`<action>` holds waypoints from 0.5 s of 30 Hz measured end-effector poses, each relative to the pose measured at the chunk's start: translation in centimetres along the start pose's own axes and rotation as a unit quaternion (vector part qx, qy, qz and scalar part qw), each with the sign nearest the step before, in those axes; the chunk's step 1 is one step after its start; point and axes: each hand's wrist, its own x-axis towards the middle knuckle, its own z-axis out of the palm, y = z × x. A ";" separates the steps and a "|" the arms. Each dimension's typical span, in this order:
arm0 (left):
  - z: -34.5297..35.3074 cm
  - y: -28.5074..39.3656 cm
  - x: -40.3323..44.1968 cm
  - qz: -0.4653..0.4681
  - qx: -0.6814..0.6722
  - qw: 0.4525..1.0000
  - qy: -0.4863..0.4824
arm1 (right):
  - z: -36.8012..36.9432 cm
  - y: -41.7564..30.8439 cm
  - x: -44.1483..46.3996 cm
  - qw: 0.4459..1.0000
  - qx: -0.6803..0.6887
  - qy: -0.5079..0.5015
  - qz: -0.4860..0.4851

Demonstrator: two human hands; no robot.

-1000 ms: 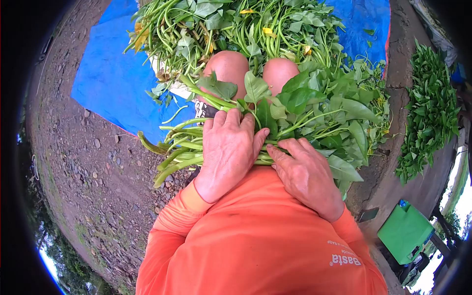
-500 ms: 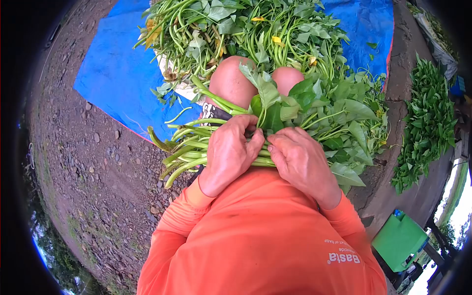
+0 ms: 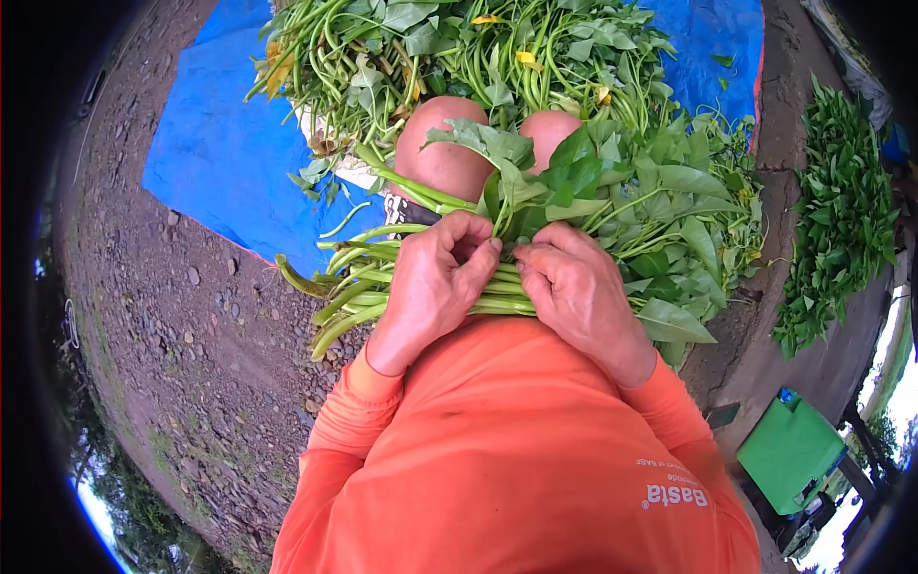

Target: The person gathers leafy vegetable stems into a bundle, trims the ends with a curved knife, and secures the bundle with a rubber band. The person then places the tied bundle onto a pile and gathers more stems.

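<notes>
A bundle of long green leafy stems (image 3: 368,277) lies across my lap, cut ends to the left and broad leaves (image 3: 669,210) to the right. My left hand (image 3: 435,282) rests over the stems, thumb and forefinger pinched together where a thin leafy stem (image 3: 499,215) comes down from an upright leaf. Close beside it, my right hand (image 3: 579,292) lies on the same bundle with fingers curled and pressed together. What its fingertips hold is hidden. Fingertips of both hands almost meet over the middle of the bundle.
Beyond my knees (image 3: 442,153), a large heap of similar greens (image 3: 535,72) with some yellow leaves lies on a blue tarp (image 3: 215,143). Another green leafy pile (image 3: 837,220) is at the right. A green box-like object (image 3: 792,450) stands lower right. Stony ground (image 3: 201,325) spreads on the left.
My left hand has shifted slightly left, its fingertips drawing a little away from the bundle's middle. The upright leaf beside it has tipped leftward. The view has turned slightly.
</notes>
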 end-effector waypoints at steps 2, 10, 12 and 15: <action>-0.1 0.2 0.4 -0.054 -0.022 0.998 -0.011 | 0.1 0.2 -0.1 1.000 0.011 0.010 0.009; 0.2 0.3 0.9 -0.046 -0.109 0.992 -0.049 | 0.4 -0.2 1.7 0.999 0.010 0.005 0.051; 0.0 -0.4 0.9 0.002 -0.080 0.996 -0.045 | 0.1 -0.3 1.6 1.000 -0.020 0.022 0.000; -0.6 -1.5 1.3 0.032 -0.081 0.994 -0.072 | -0.7 0.0 1.8 0.990 -0.098 -0.026 -0.098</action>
